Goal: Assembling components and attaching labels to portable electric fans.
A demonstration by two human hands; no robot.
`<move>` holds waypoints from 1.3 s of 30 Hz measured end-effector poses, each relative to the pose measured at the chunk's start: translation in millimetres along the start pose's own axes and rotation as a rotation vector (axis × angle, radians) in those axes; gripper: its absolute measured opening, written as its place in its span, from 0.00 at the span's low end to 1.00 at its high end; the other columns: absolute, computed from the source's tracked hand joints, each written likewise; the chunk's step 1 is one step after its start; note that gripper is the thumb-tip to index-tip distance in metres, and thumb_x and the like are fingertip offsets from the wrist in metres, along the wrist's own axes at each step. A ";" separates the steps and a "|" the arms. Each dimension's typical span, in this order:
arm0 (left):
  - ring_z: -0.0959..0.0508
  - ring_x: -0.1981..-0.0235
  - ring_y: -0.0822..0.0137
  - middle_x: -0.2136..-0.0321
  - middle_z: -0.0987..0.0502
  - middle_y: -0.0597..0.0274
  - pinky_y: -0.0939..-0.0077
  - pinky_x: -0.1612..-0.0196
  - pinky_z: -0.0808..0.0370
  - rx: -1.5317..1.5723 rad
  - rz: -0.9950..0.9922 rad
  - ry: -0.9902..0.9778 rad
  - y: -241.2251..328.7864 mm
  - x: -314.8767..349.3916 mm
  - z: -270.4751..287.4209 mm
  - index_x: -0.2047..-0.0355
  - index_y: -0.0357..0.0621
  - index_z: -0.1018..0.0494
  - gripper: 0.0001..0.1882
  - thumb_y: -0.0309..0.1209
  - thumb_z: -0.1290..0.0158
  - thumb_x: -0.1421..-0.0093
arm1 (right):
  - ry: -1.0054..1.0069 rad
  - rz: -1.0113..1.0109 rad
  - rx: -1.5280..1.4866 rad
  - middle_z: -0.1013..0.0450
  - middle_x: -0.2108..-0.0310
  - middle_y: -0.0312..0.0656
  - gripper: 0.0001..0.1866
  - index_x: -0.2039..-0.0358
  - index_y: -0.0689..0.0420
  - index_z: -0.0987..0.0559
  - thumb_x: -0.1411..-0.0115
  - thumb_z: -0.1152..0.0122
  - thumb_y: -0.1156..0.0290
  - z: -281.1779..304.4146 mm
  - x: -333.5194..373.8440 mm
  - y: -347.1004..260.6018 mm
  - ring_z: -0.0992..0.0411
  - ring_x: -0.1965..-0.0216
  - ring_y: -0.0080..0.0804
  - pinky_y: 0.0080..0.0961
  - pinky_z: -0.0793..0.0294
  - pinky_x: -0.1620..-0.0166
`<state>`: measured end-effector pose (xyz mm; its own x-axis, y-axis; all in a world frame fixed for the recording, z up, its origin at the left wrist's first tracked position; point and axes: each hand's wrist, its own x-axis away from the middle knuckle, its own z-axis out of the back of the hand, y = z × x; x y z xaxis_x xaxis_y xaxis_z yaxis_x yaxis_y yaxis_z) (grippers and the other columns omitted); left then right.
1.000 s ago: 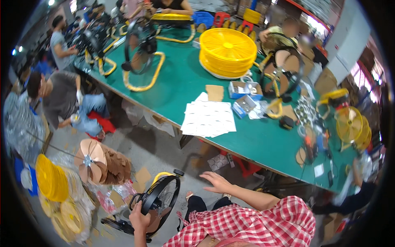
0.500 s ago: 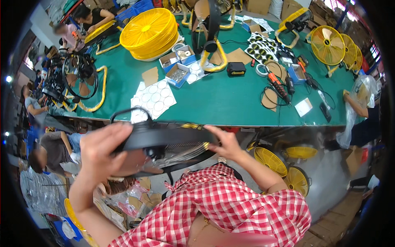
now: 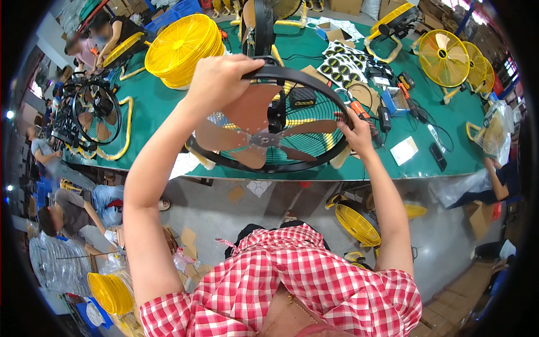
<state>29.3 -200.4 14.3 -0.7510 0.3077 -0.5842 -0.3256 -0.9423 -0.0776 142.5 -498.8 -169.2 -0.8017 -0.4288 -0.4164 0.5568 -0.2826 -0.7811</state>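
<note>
Big black fan head [image 3: 269, 126] up in the air over the near edge of the green desk [image 3: 151, 106], and both hands are on its ring. The left hand [image 3: 216, 78] has its fingers clenched over the top of the rim; the right hand [image 3: 353, 132] grips the right side, fingers wrapped round the edge. Risk here, I'd say: the copper-brown blades [image 3: 252, 137] sit exposed on this side, so a slipping grip could put fingers into them. A tilt could also swing the ring down onto the black tools [image 3: 384, 118] and the stacked yellow grilles [image 3: 182, 48] on the desk.
</note>
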 end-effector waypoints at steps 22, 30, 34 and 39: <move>0.25 0.68 0.70 0.72 0.24 0.59 0.75 0.63 0.31 0.850 0.862 0.249 -132.0 155.1 -113.4 0.62 0.39 0.29 0.15 0.39 0.57 0.38 | 0.063 -0.150 -0.213 0.29 0.67 0.34 0.27 0.50 0.60 0.32 0.38 0.59 0.49 -31.3 -89.4 -16.2 0.34 0.68 0.18 0.14 0.36 0.65; 0.24 0.69 0.48 0.76 0.24 0.46 0.63 0.64 0.30 0.615 0.953 0.002 -158.9 125.2 -128.5 0.69 0.38 0.26 0.27 0.53 0.59 0.42 | -0.019 -0.426 -0.321 0.30 0.70 0.36 0.29 0.56 0.65 0.29 0.38 0.60 0.48 -33.7 -112.7 -8.6 0.33 0.68 0.21 0.17 0.34 0.63; 0.25 0.66 0.45 0.74 0.25 0.40 0.58 0.61 0.31 0.521 1.069 -0.202 -163.7 123.7 -126.7 0.72 0.36 0.25 0.33 0.58 0.60 0.44 | 0.018 -0.638 -0.058 0.31 0.70 0.38 0.37 0.60 0.68 0.26 0.43 0.57 0.40 -46.1 -122.5 -14.5 0.36 0.69 0.23 0.20 0.37 0.63; 0.26 0.65 0.43 0.72 0.25 0.39 0.56 0.61 0.31 0.547 1.038 -0.216 -160.2 124.2 -123.3 0.71 0.36 0.26 0.35 0.60 0.62 0.44 | -0.018 -0.638 -0.083 0.28 0.74 0.40 0.35 0.61 0.64 0.25 0.43 0.59 0.40 -44.6 -120.3 -26.3 0.28 0.72 0.24 0.19 0.33 0.70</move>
<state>59.1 -27.5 -145.4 -0.8643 -0.5028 -0.0126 0.3319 -0.5890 0.7369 214.6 -401.6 -119.3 -0.9656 -0.2128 0.1497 -0.0479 -0.4201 -0.9062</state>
